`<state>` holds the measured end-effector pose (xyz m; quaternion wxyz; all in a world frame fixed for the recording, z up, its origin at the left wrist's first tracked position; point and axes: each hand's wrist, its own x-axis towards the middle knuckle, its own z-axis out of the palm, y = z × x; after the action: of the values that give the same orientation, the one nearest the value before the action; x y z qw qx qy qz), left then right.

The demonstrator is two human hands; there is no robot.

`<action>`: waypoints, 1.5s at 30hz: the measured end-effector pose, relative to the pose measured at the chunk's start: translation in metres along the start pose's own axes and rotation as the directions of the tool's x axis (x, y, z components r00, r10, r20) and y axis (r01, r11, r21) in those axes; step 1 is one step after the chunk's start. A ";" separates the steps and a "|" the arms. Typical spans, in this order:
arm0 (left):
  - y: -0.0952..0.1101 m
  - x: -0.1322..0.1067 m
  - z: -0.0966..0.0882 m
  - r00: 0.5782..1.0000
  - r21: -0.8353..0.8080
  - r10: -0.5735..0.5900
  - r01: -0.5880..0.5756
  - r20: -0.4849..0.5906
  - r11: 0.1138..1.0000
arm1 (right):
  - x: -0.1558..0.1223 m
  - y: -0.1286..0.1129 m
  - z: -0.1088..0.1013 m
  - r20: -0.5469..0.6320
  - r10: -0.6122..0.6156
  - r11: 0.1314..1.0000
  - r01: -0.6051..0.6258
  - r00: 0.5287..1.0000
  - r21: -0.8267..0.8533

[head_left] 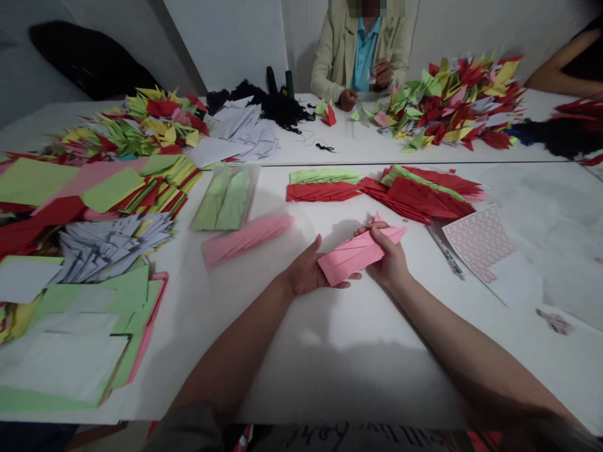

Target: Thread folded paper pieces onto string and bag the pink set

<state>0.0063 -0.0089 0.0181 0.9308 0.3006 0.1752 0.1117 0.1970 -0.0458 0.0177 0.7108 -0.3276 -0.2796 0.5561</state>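
A stack of folded pink papers is held slightly tilted above the white table, between my two hands. My right hand is closed around its right end, thumb on top. At the left end my left hand cradles the stack from below, with the thumb raised off it and fingertips showing past the lower edge. Left of my hands lies a clear plastic bag with pink folded papers. Behind it sits a clear bag of green folded papers. Red folded papers lie just beyond my right hand.
Sticker sheet, pen and crumpled scrap lie to the right. Paper stacks cover the left side. Across the table, a person works between heaps of folded paper pieces and black yarn.
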 end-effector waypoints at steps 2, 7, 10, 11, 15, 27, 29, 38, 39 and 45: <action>0.000 0.000 0.001 0.998 0.092 0.030 -0.025 -0.061 0.995 | 0.003 -0.002 -0.002 -0.026 -0.047 0.999 0.046 0.999 -0.009; -0.003 0.000 0.010 0.983 0.221 0.066 -0.027 -0.172 0.975 | 0.005 -0.002 -0.006 -0.018 -0.088 0.996 0.087 0.996 -0.015; -0.004 0.000 0.013 0.971 0.226 0.097 -0.046 -0.218 0.973 | 0.004 -0.001 -0.006 0.012 -0.080 0.997 0.080 0.997 -0.014; -0.005 0.001 0.013 0.967 0.223 0.107 -0.055 -0.230 0.973 | 0.004 -0.001 -0.006 0.022 -0.076 0.997 0.076 0.997 -0.015; -0.008 0.003 0.011 0.952 0.215 0.139 -0.080 -0.273 0.973 | 0.003 -0.001 -0.004 0.033 -0.068 0.997 0.069 0.997 -0.025; -0.014 0.010 0.014 0.900 0.232 0.248 -0.172 -0.359 0.958 | -0.002 0.001 0.000 0.011 -0.092 0.990 0.093 0.996 -0.102; -0.013 0.010 0.015 0.895 0.225 0.247 -0.172 -0.371 0.959 | -0.002 0.001 0.001 0.004 -0.086 0.989 0.086 0.996 -0.123; -0.012 0.010 0.012 0.859 0.180 0.283 -0.226 -0.427 0.957 | -0.004 0.000 -0.001 0.107 -0.011 0.992 0.024 0.994 -0.126; -0.011 0.009 0.011 0.856 0.169 0.278 -0.226 -0.435 0.959 | -0.004 -0.001 -0.001 0.133 -0.001 0.990 0.019 0.991 -0.136; -0.006 0.007 0.006 0.866 0.127 0.212 -0.173 -0.452 0.977 | -0.003 0.000 -0.007 0.249 -0.021 0.971 0.080 0.968 -0.227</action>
<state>0.0159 -0.0147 0.0176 0.8332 0.3193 0.3655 0.2653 0.2013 -0.0500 0.0131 0.6411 -0.3311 -0.4373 0.5368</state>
